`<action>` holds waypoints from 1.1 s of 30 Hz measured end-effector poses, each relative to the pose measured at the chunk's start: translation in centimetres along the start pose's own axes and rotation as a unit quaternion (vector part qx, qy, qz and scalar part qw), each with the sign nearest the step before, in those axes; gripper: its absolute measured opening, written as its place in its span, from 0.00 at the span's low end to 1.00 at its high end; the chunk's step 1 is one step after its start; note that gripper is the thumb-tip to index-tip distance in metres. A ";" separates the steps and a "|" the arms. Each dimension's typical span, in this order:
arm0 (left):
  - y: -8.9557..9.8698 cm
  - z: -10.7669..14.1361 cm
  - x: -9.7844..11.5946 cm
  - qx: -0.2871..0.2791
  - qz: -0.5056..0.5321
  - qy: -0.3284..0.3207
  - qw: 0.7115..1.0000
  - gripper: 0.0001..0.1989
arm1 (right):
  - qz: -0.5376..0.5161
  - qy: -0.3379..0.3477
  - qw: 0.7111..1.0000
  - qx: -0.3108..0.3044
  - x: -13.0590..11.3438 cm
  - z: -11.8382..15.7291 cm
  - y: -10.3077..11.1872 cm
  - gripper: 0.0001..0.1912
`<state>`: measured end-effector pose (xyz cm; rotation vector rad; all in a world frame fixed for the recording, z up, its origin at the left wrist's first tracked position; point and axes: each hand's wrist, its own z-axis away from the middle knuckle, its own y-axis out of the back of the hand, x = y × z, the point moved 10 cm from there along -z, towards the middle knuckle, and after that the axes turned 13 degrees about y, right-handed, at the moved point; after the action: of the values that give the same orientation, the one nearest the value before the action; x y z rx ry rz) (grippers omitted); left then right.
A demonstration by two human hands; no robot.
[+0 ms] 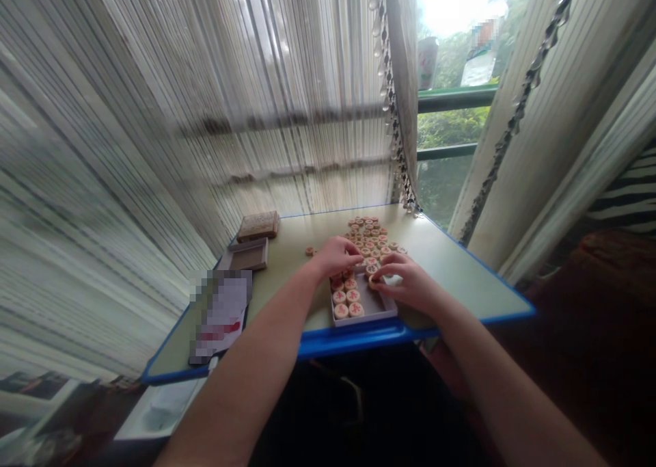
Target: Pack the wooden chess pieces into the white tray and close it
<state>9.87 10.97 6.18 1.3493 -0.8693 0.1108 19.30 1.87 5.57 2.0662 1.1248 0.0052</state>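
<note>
Round wooden Chinese chess pieces point(370, 247) lie in a loose pile in the middle of the table. In front of them is a shallow open box point(376, 305), with several red-marked pieces point(351, 296) in two columns along its left side. My left hand point(337, 256) reaches over the box's far left part, fingers curled together at the pile's near edge; whatever they grip is hidden. At the box's right side, my right hand point(404, 277) pinches a Chinese chess piece point(374, 284) between thumb and fingers. A dark-marked piece point(372, 270) lies just beyond it.
A light table point(461, 282) with a blue edge carries everything. On its left are a brown patterned box point(257, 225), an open box lid point(249, 254) and a blurred phone-like object point(223, 316). String curtains point(307, 77) hang behind, beside a window with a railing point(456, 99).
</note>
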 end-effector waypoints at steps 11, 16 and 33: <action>3.3 -0.5 -1.4 0.166 -0.018 0.009 0.986 0.12 | -0.021 -0.054 0.998 0.017 0.9 0.3 0.7 0.10; 4.7 -0.9 -3.0 0.230 0.011 0.021 0.973 0.11 | -0.056 -0.103 0.993 0.008 2.0 -1.9 0.8 0.13; 7.8 -7.8 -8.5 0.250 0.274 0.074 0.926 0.08 | 0.064 -0.175 0.982 0.010 11.5 -10.2 -0.3 0.14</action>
<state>3.48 23.26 7.53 1.5009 -1.1134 0.9109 22.64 16.55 8.66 2.0521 0.7795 -0.2966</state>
